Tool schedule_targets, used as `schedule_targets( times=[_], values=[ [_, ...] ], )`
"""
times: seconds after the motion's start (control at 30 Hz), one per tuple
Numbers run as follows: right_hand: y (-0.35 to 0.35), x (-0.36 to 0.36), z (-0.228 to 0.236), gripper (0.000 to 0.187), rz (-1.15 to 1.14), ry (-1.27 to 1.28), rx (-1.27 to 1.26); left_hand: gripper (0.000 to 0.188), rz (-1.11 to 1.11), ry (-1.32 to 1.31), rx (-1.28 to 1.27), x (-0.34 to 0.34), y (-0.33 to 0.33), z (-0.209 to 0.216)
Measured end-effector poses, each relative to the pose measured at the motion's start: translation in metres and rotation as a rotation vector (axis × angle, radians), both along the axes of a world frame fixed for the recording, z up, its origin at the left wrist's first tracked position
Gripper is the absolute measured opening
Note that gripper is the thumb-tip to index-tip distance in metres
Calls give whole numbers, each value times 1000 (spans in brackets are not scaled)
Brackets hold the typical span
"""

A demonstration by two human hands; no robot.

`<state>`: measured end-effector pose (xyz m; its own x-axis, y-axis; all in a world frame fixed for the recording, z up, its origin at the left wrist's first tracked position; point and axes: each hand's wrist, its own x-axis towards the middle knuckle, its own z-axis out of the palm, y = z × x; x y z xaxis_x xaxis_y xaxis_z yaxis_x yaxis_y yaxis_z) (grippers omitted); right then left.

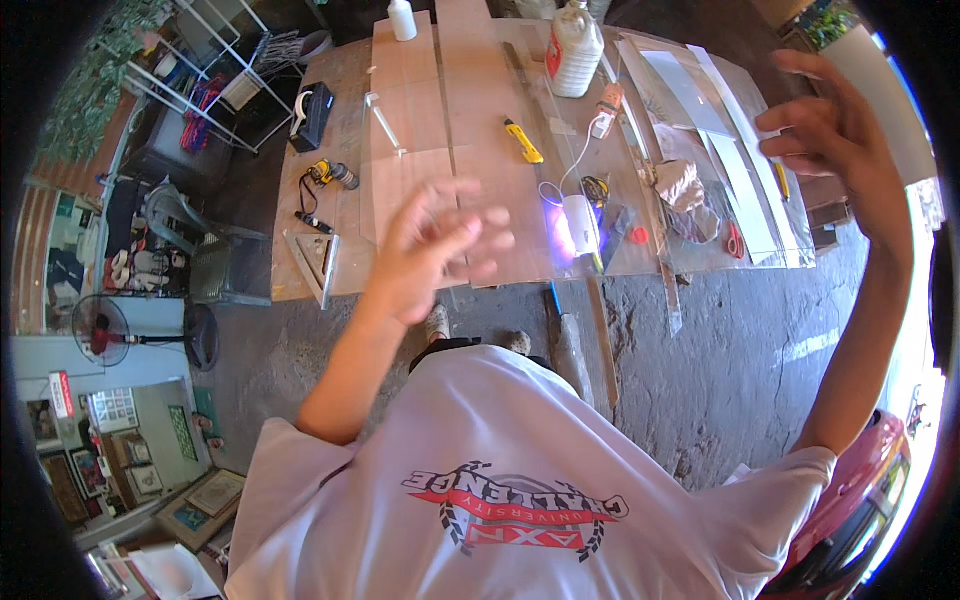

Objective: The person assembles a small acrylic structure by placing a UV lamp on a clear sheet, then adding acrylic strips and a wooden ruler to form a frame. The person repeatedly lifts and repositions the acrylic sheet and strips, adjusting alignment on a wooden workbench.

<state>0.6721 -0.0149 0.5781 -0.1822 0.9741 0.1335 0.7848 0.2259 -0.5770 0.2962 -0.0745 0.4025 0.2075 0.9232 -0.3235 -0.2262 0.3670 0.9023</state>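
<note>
My left hand (440, 240) is raised over the near edge of the wooden work table (470, 110), fingers apart and nothing in them. High at the right, my right hand (835, 145) hovers by the table's far right corner, its fingers loosely bent, spread and bare. Between the hands, a white lamp (580, 224) casts violet light on a clear sheet. A yellow utility knife (523, 141) rests further back. Left of my left hand are a triangular square (316, 266) and a black-and-yellow tool (328, 176). Red-handled scissors (735, 240) lie below my right hand.
A big whitish jug (575, 52) and a white bottle (402, 20) stand at the back. An orange power strip (607, 104) feeds a white cable. Long pale strips (740, 195) and a crumpled cloth (680, 187) cover the right side. A black tape dispenser (312, 117) sits at left.
</note>
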Motion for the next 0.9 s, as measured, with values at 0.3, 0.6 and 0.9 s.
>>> schedule_targets(
  times=[0.3, 0.6, 0.9],
  values=[
    [95, -67, -103, 40, 308, -66, -606, 33, 89, -143, -407, -5, -69, -101],
    [92, -66, -92, 61, 613, 13, -689, 38, 173, -102, -336, -5, -85, -90],
    [48, -21, -53, 69, 434, -114, -220, 40, 216, -70, -234, 9, -74, -52]
  ],
)
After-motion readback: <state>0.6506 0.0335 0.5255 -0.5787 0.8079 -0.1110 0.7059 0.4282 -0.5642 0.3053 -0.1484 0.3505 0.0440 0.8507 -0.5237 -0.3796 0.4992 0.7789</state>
